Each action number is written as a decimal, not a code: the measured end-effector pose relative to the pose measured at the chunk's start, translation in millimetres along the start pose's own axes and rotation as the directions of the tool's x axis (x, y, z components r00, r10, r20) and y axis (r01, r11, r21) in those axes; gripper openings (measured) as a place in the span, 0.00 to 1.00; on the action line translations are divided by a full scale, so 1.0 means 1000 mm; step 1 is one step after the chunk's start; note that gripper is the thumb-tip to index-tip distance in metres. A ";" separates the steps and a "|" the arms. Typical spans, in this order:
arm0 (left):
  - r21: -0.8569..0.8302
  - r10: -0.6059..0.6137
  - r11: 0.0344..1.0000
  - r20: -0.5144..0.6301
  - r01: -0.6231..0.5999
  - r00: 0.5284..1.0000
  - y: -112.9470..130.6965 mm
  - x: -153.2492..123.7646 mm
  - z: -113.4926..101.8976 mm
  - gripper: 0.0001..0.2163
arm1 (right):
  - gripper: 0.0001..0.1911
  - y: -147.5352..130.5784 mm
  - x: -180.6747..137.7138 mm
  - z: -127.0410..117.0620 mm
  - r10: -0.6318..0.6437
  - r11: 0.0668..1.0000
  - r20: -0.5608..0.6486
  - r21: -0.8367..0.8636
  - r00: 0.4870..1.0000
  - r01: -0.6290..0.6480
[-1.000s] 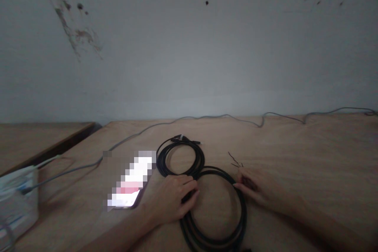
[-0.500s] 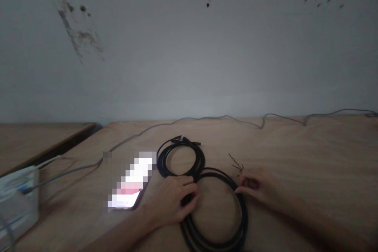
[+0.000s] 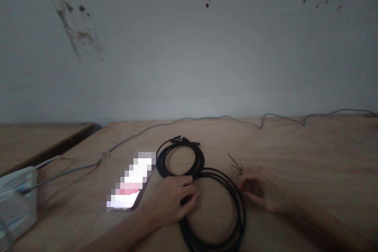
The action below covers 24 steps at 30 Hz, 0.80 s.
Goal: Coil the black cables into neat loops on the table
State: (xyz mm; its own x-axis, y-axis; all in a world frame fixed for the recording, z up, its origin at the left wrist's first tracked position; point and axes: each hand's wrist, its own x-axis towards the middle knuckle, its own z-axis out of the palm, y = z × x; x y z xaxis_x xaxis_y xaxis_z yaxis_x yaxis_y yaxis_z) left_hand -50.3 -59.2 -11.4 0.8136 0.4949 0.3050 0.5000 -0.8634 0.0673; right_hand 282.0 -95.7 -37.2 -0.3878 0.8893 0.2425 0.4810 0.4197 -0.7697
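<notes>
Two bare hands, left hand (image 3: pixel 174 201) with long slim fingers, right hand (image 3: pixel 260 191) dim and slightly blurred, bare left forearm (image 3: pixel 124 236) and right forearm (image 3: pixel 325 224), both cut off by the frame's lower edge

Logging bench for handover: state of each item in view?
Left hand: resting on the cable where the coils meet
Right hand: curled beside lower coil, grip unclear
Upper black cable coil: wound, connectors on top
Lower black cable coil: wound, touching upper coil
Thin wire ends: splayed
Smartphone: face up, screen lit
Grey cable: slack along far edge
</notes>
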 end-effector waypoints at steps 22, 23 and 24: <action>0.012 -0.012 1.000 0.004 0.012 1.000 0.000 -0.001 0.000 0.11 | 0.16 -0.001 0.006 -0.006 0.049 0.997 -0.019 -0.051 0.999 -0.050; 0.010 -0.009 1.000 0.007 0.009 1.000 0.000 -0.001 0.000 0.10 | 0.18 0.000 0.007 -0.005 0.072 0.997 -0.046 -0.020 0.996 -0.073; 0.008 -0.007 1.000 0.011 0.007 1.000 0.000 -0.001 0.000 0.10 | 0.20 0.002 0.007 -0.004 0.098 0.995 -0.082 0.019 0.992 -0.097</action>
State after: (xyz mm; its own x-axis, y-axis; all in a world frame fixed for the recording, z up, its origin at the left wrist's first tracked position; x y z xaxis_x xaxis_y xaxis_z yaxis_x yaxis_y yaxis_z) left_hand -51.2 -59.6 -11.4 0.8134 0.5019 0.2941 0.5079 -0.8592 0.0616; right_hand 283.0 -87.6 -34.8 -0.2730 0.9381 0.2130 0.5017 0.3277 -0.8006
